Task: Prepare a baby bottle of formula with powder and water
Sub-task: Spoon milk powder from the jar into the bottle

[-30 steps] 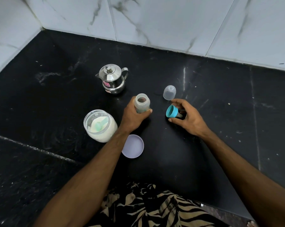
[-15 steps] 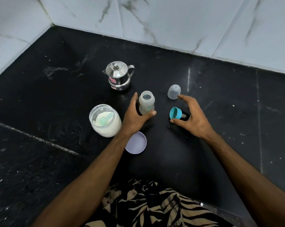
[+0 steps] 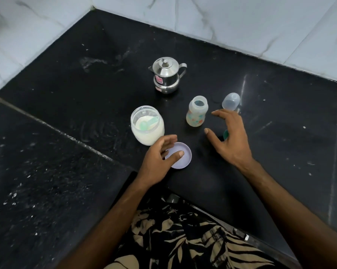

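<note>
Both hands hover loosely spread, holding nothing: the left hand (image 3: pixel 159 160) over the lilac lid (image 3: pixel 181 158), the right hand (image 3: pixel 228 136) beside the open bottle (image 3: pixel 196 111) on the counter (image 3: pixel 280 133).

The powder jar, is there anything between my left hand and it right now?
Nothing visible does. The left hand hovers over the lilac lid, its fingertips just short of the powder jar, which stands open with the green scoop inside.
</note>
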